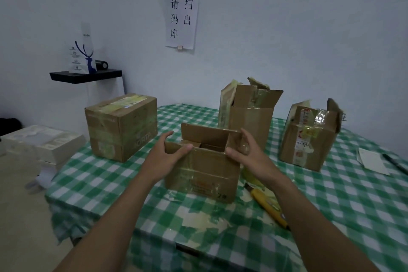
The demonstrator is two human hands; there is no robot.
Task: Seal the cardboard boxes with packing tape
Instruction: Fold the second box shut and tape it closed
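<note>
A small open cardboard box (203,174) stands in the middle of the green checked table (106,185), its back flap raised. My left hand (164,157) grips the box's left top corner, thumb over the near edge. My right hand (245,152) holds the right top corner, fingers on a flap covered in clear tape. A closed, taped box (120,127) sits at the left. A tall open box (249,115) stands behind, and another open box (309,137) stands at the right. No tape roll shows.
A yellow utility knife (268,206) lies on the table right of the small box, among scraps of old tape (203,221). A white paper (372,161) and a black pen (395,163) lie at the far right. White foam pieces (42,141) sit off the table's left.
</note>
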